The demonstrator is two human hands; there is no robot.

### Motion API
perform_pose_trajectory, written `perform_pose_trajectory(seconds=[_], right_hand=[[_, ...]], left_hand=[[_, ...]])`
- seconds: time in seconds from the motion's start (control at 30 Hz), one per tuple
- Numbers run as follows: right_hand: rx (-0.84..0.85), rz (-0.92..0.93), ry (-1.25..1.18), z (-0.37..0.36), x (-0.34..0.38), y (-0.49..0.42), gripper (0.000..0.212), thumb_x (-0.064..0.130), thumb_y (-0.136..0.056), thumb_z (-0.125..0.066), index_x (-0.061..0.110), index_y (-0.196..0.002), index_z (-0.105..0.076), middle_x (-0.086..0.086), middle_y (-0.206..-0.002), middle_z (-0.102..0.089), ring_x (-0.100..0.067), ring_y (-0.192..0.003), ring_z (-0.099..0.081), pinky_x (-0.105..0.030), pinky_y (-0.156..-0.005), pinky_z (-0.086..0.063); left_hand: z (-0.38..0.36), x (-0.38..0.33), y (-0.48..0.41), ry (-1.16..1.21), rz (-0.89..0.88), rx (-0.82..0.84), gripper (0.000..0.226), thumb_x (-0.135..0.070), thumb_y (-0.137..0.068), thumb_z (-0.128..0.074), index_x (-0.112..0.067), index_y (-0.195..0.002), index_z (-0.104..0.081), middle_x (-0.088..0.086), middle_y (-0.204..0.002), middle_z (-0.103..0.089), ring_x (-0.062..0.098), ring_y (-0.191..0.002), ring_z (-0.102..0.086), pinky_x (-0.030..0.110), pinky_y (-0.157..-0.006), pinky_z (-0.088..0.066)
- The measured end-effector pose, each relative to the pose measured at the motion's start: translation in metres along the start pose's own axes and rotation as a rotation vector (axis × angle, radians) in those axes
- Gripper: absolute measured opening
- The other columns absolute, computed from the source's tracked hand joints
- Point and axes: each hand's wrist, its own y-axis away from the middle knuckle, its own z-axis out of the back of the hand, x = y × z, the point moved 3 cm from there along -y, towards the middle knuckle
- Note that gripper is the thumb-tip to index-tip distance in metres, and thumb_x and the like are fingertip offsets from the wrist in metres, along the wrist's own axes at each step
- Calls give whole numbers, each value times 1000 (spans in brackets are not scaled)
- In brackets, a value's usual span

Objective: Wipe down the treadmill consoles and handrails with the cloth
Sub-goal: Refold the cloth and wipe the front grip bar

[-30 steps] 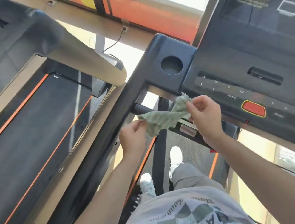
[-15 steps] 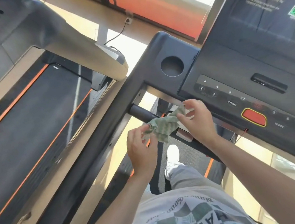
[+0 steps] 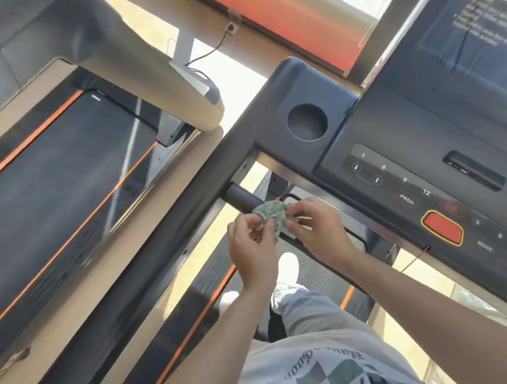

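A green-and-white cloth (image 3: 274, 216) is bunched small between both hands, just below the treadmill's black front crossbar (image 3: 241, 196). My left hand (image 3: 253, 252) pinches its left side and my right hand (image 3: 318, 231) pinches its right side. The dark console (image 3: 437, 166) with its button strip and red stop button (image 3: 442, 228) lies to the right of the hands. The long black left handrail (image 3: 122, 303) runs diagonally down to the lower left.
A round cup holder (image 3: 307, 122) sits at the console's left corner. A neighbouring treadmill's belt (image 3: 28, 211) with orange stripes and its grey handrail (image 3: 133, 57) fill the left side. My legs and white shoes stand on the deck below.
The cloth, stretched out between the hands a second ago, is now gathered into a small wad as the hands came together. The view has tilted slightly toward the console.
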Motion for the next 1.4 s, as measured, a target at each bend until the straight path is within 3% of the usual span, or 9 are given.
perform_pose_trajectory(seconds=[0.1,0.4,0.5,0.6,0.8,0.93,1.13,1.27,1.4], right_hand=[[76,60,40,-13,13,-20,14,12,-88,-72,16,-102,-74,4,-103,-68,-12,-93,-66,-36,-84,-58],[98,129,-1,-37,54,-75,20,2,-87,-70,11,-105,-72,-1,-111,-63,-11,-99,-61,-18,-86,-50],[99,90,-37,-43,54,-76,19,6,-89,-68,12,-107,-72,2,-105,-61,-10,-95,-61,-17,-84,-50],[146,59,-19,-39,45,-69,20,8,-91,-66,15,-109,-72,7,-100,-60,-5,-89,-58,-11,-79,-44],[160,80,86,-25,25,-51,21,2,-87,-66,17,-99,-75,1,-96,-65,-20,-88,-66,-42,-83,-55],[130,121,74,-9,16,-31,20,-1,-86,-68,16,-93,-76,1,-90,-65,-19,-83,-65,-39,-77,-56],[137,95,114,14,-4,-4,13,3,-81,-71,15,-87,-72,2,-91,-62,-15,-83,-62,-41,-75,-55],[193,76,75,22,1,9,22,17,-75,-83,18,-90,-67,4,-97,-59,-8,-90,-57,-24,-75,-51],[77,80,50,31,7,4,18,1,-76,-77,15,-84,-68,3,-86,-63,-10,-80,-58,-30,-68,-51]], left_hand=[[1,-2,-7,100,113,-121,19,-15,-93,-73,-23,-89,-56,-10,-101,-58,11,-91,-66,12,-69,-54],[1,-2,-33,272,249,-396,14,-15,-97,-68,-10,-109,-65,6,-117,-65,7,-95,-68,11,-71,-54],[-4,1,-31,263,224,-351,21,-16,-96,-69,-16,-117,-65,2,-123,-64,13,-106,-68,14,-78,-56],[-4,1,-26,227,180,-309,24,-11,-96,-68,-17,-119,-63,-4,-120,-64,2,-104,-65,11,-77,-53],[5,2,-20,101,124,-190,13,-14,-95,-69,-10,-107,-65,-3,-105,-68,3,-98,-65,7,-70,-50],[7,5,-2,57,125,-62,10,-18,-95,-72,-14,-96,-63,-12,-91,-67,-10,-82,-64,10,-66,-52],[-2,18,24,-12,144,180,17,-25,-89,-78,-24,-81,-63,-13,-75,-71,-2,-73,-67,19,-65,-55],[0,24,28,69,162,282,6,-19,-90,-77,-18,-94,-73,-12,-84,-76,6,-82,-73,36,-78,-63],[10,23,23,83,114,391,29,-6,-93,-71,-29,-111,-74,-15,-102,-77,8,-97,-73,35,-87,-61]])
